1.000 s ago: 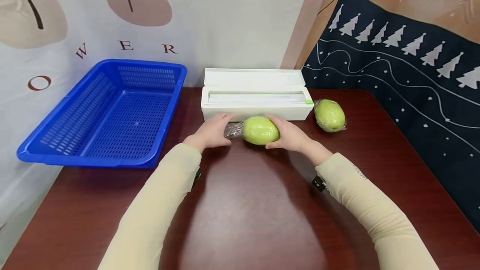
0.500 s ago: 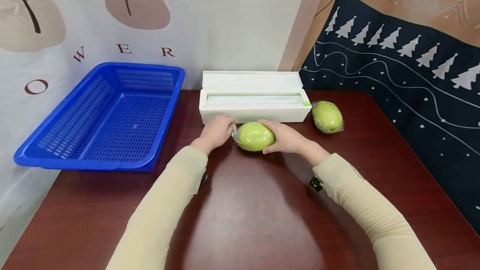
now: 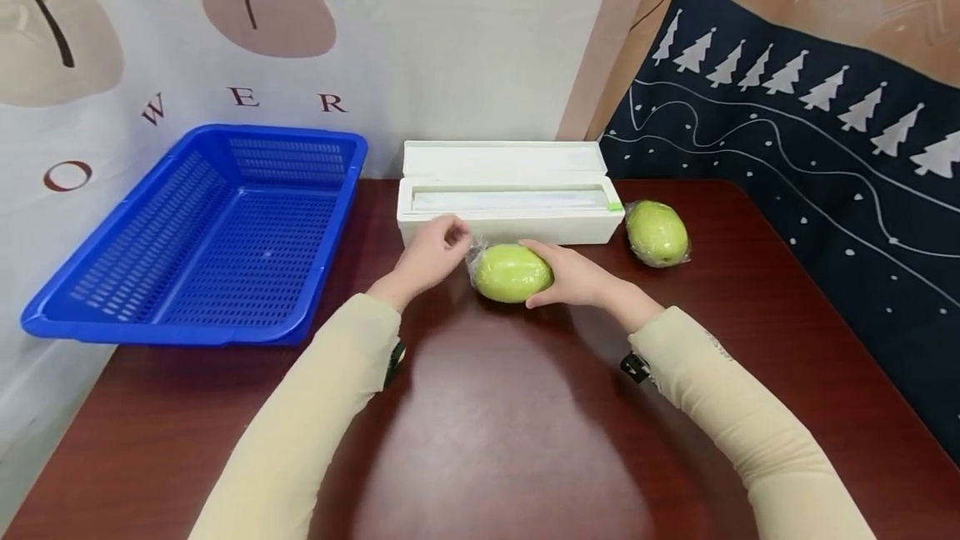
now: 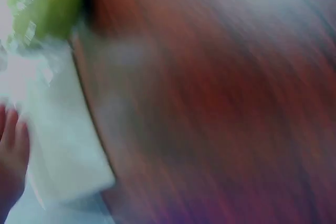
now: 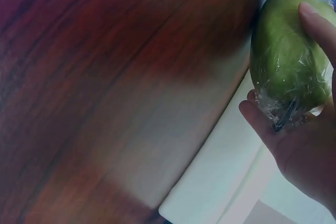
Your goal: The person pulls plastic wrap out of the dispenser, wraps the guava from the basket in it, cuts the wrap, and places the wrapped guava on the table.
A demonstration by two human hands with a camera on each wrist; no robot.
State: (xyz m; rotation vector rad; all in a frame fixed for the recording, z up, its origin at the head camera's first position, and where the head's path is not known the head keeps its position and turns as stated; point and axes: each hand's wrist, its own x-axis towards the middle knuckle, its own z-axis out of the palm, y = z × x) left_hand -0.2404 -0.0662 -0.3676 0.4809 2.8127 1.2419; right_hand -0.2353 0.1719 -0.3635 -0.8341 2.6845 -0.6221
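An oval green fruit (image 3: 513, 273) in clear cling film sits in front of a white box, in the middle of the head view. My right hand (image 3: 573, 275) grips its right end, thumb and fingers round it; the right wrist view shows the thumb lying along the film-covered fruit (image 5: 289, 51). My left hand (image 3: 431, 257) is at the other end, thumb and index finger curled into a loop and pinching the loose cling film (image 3: 476, 251). In the blurred left wrist view, some of that hand's fingers (image 4: 21, 140) show beside the film.
The white cling film box (image 3: 510, 227) stands against the back wall, lid raised, with a green slider on its right. Right of it lies another wrapped green fruit (image 3: 657, 233). A blue plastic basket (image 3: 307, 307) stands at the left on the dark red table (image 3: 495, 440).
The right hand has drawn the fruit slightly left and nearer. The left hand has closed in on the film's loose end, then turned, its fingers lifting a little toward the box.
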